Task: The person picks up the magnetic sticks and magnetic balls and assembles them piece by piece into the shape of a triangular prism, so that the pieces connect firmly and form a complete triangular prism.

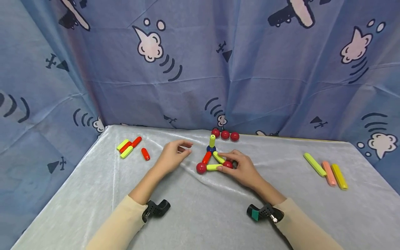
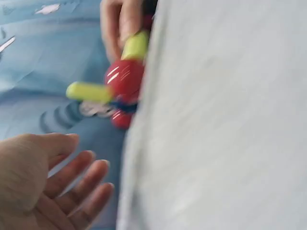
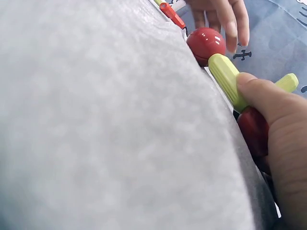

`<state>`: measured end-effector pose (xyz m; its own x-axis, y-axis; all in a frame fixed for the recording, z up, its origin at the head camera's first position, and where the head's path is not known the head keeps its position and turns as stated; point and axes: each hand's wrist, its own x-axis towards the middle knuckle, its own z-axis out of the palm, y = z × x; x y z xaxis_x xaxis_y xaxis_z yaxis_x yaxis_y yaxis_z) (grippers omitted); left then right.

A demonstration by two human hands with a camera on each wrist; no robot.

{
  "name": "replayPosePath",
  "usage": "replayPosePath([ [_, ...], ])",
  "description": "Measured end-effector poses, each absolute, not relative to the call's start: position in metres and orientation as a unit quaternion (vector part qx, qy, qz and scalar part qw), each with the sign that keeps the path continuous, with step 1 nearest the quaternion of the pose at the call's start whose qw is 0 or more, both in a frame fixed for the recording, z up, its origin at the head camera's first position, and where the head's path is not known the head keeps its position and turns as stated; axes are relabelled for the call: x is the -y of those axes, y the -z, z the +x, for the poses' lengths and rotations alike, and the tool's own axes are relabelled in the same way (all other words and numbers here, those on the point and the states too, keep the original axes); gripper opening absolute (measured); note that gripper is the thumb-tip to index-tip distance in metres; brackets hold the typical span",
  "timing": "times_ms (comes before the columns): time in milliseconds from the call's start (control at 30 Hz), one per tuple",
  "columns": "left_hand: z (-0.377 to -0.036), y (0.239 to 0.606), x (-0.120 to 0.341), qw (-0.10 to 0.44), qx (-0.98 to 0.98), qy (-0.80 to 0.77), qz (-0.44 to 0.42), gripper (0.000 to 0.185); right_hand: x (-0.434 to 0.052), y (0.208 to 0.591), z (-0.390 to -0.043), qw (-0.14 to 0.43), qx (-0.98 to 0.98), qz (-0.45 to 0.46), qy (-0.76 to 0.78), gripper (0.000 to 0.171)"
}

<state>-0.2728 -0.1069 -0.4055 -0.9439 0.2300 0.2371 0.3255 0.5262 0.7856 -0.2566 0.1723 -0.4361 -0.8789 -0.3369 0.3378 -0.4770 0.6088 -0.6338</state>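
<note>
On the table, a triangle of toy building rods and balls lies flat. A red rod (image 1: 206, 158), a front yellow-green rod (image 1: 214, 167) and a side yellow-green rod (image 1: 218, 157) link a left red ball (image 1: 201, 168), a right red ball (image 1: 228, 164) and a dark blue ball (image 1: 211, 149). Another yellow-green rod (image 1: 212, 141) stands upright on the blue ball. My right hand (image 1: 243, 169) grips the triangle's right corner around its red ball, its thumb on the front rod. My left hand (image 1: 173, 155) hovers left of the triangle, fingers relaxed, holding nothing.
Several short red and yellow-green rods (image 1: 126, 152) lie at the left, with one red rod (image 1: 145, 153) apart. Three red balls (image 1: 225, 134) line the back edge. Three longer rods (image 1: 329, 173) lie at the right. A patterned blue curtain (image 1: 193, 69) hangs behind the table.
</note>
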Motion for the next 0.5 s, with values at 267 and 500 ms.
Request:
replayPosePath([
  [267, -0.275, 0.366, 0.164, 0.046, 0.915, 0.373, -0.150, 0.026, -0.172, 0.436, -0.257, 0.079, 0.898, 0.216, -0.376, 0.053],
  [500, -0.271, 0.351, 0.219, 0.027, 0.952, 0.284, -0.112, 0.028, -0.172, 0.436, -0.256, 0.073, 0.901, 0.206, -0.373, 0.052],
])
